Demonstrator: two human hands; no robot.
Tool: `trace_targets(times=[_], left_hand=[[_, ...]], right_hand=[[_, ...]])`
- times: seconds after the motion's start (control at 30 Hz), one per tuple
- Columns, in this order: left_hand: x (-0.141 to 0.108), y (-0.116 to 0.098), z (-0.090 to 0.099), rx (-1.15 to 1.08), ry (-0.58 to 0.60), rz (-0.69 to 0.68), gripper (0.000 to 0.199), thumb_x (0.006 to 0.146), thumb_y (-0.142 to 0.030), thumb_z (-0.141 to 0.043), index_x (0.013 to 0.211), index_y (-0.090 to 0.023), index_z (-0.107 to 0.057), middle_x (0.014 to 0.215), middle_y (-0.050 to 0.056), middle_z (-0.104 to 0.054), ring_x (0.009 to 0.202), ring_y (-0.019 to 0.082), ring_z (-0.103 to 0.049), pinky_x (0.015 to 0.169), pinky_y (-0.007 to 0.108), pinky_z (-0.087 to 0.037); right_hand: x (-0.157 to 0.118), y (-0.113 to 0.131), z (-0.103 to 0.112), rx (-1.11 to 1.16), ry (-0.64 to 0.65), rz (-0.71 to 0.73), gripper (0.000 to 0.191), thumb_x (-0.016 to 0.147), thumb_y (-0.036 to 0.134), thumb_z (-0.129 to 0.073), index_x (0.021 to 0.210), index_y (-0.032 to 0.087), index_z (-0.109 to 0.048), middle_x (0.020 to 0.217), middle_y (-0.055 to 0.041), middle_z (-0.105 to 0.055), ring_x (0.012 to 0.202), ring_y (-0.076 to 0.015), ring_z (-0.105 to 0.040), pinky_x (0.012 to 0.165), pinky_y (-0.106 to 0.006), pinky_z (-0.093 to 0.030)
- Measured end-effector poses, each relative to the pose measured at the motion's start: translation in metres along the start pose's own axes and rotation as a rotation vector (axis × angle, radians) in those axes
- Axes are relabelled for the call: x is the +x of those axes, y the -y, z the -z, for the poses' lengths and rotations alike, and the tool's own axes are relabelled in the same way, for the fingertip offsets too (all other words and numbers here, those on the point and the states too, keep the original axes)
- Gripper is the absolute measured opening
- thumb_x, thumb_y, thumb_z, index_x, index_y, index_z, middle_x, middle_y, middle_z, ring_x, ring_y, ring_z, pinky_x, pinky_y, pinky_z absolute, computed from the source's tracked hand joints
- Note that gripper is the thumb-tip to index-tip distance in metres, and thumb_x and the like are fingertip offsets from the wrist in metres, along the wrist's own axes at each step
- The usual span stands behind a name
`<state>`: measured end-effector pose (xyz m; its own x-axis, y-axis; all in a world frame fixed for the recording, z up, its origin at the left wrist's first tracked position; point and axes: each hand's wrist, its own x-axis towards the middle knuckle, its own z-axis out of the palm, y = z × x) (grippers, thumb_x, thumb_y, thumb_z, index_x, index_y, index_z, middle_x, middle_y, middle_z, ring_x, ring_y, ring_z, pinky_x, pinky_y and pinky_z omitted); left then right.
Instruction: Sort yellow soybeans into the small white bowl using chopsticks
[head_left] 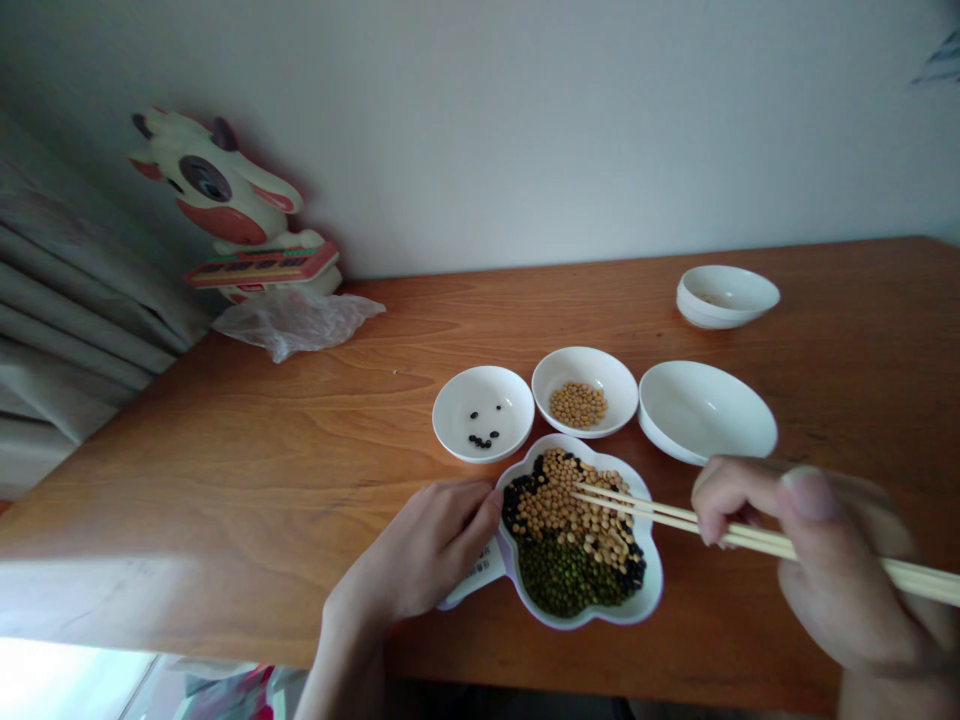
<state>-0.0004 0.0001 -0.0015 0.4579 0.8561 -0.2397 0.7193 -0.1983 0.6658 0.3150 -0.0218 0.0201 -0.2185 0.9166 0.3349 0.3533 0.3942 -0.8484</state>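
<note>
A white scalloped dish (pixel 654 590) with a short handle stands near the table's front. Yellow soybeans (pixel 555 495), black beans (pixel 636 568) and green mung beans (pixel 570 582) lie in it. My left hand (pixel 427 545) is closed over the handle, with the thumb and fingertips at the dish's left rim. In my right hand (pixel 832 560) is a pair of chopsticks (pixel 675 515); their tips are among the soybeans, close together. I cannot tell whether a bean is between them. Behind the dish are a bowl (pixel 450 415) with a few black beans and a bowl (pixel 628 385) with soybeans.
A third white bowl (pixel 705 415) stands right of these, with no beans visible. Farther back is another bowl (pixel 727 295) with some contents. At the back left, a toy cow with a keyboard (pixel 240 215) stands behind a crumpled plastic bag (pixel 300 320). A wall borders the wooden table (pixel 262 470).
</note>
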Motion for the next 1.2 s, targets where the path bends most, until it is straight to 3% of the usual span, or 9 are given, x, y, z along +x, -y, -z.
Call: trace_targets(times=[0.2,0.33,0.6,0.77,0.93,1.1,1.2], left_hand=[[0.0,0.001,0.0,-0.001,0.011,-0.006,0.05,0.115,-0.051,-0.028,0.087,-0.022,-0.057,0.084,0.001,-0.067,0.079,0.019,-0.062,0.078,0.033,-0.04],[-0.001,0.001,0.0,0.014,0.004,-0.003,0.049,0.115,-0.051,-0.029,0.091,-0.022,-0.059,0.089,0.003,-0.068,0.085,0.02,-0.063,0.082,0.034,-0.04],[0.0,0.002,-0.001,0.002,0.004,-0.004,0.049,0.115,-0.051,-0.029,0.086,-0.022,-0.057,0.084,0.001,-0.067,0.08,0.019,-0.063,0.078,0.033,-0.04],[-0.001,0.002,0.0,0.003,-0.006,-0.01,0.049,0.114,-0.05,-0.031,0.084,-0.022,-0.056,0.082,0.001,-0.066,0.078,0.018,-0.062,0.077,0.032,-0.04],[0.0,0.001,0.0,0.002,0.002,-0.007,0.051,0.115,-0.051,-0.029,0.082,-0.022,-0.055,0.08,0.001,-0.066,0.075,0.018,-0.061,0.075,0.032,-0.041],[0.001,0.001,0.0,0.001,-0.005,-0.011,0.05,0.115,-0.05,-0.03,0.083,-0.021,-0.056,0.08,0.002,-0.068,0.075,0.018,-0.063,0.077,0.033,-0.042],[0.0,0.001,0.0,-0.004,-0.008,-0.018,0.049,0.115,-0.049,-0.031,0.086,-0.022,-0.06,0.083,0.003,-0.07,0.078,0.019,-0.065,0.08,0.033,-0.043]], right_hand=[[0.0,-0.003,0.001,-0.006,-0.039,-0.001,0.063,0.108,0.049,-0.023,0.069,0.025,-0.066,0.062,-0.0036,-0.064,0.061,-0.0207,-0.06,0.059,-0.038,-0.04],[-0.001,-0.004,0.002,-0.032,-0.021,-0.007,0.072,0.106,0.06,-0.017,0.067,0.025,-0.065,0.061,-0.004,-0.062,0.058,-0.0207,-0.058,0.056,-0.037,-0.04],[-0.003,-0.011,0.004,-0.033,0.053,-0.056,0.083,0.099,0.075,-0.005,0.07,0.024,-0.063,0.064,-0.0055,-0.062,0.059,-0.0213,-0.056,0.056,-0.038,-0.04],[-0.003,-0.016,0.0,-0.051,-0.019,0.004,0.083,0.097,0.081,-0.013,0.065,0.023,-0.063,0.06,-0.0035,-0.061,0.053,-0.0187,-0.054,0.049,-0.035,-0.038],[-0.005,-0.02,-0.002,-0.069,-0.082,0.042,0.083,0.099,0.078,-0.013,0.061,0.022,-0.062,0.057,-0.0036,-0.062,0.05,-0.0175,-0.054,0.047,-0.033,-0.038],[0.001,-0.012,0.002,-0.003,0.081,0.024,0.082,0.099,0.077,-0.009,0.07,0.024,-0.064,0.062,-0.0051,-0.063,0.054,-0.02,-0.056,0.049,-0.036,-0.038],[0.003,-0.007,0.002,0.011,0.059,-0.01,0.076,0.103,0.069,-0.012,0.071,0.025,-0.064,0.063,-0.0047,-0.062,0.057,-0.0203,-0.055,0.053,-0.037,-0.039]])
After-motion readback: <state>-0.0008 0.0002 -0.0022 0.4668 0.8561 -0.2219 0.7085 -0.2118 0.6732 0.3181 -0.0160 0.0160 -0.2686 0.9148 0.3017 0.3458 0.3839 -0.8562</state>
